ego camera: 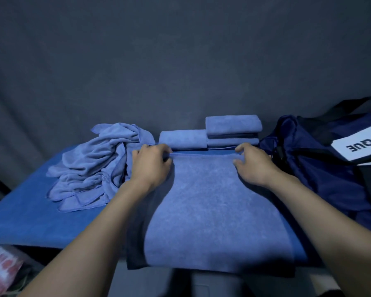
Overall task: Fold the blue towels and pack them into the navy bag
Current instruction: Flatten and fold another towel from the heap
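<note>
A blue towel (210,206) lies lengthwise on the blue table (28,213), its near end hanging over the front edge. My left hand (150,166) pinches its far left corner and my right hand (255,166) pinches its far right corner. Just behind the hands sit folded blue towels: one alone (182,139) and a small stack (232,129) to its right. A heap of unfolded blue towels (94,166) lies to the left. The navy bag (313,163) slumps at the right, with a white label (360,144).
A dark grey cloth backdrop hangs behind the table. Black bag straps (351,106) rise at the far right. A pink and white packet (0,266) lies below the table's left front edge.
</note>
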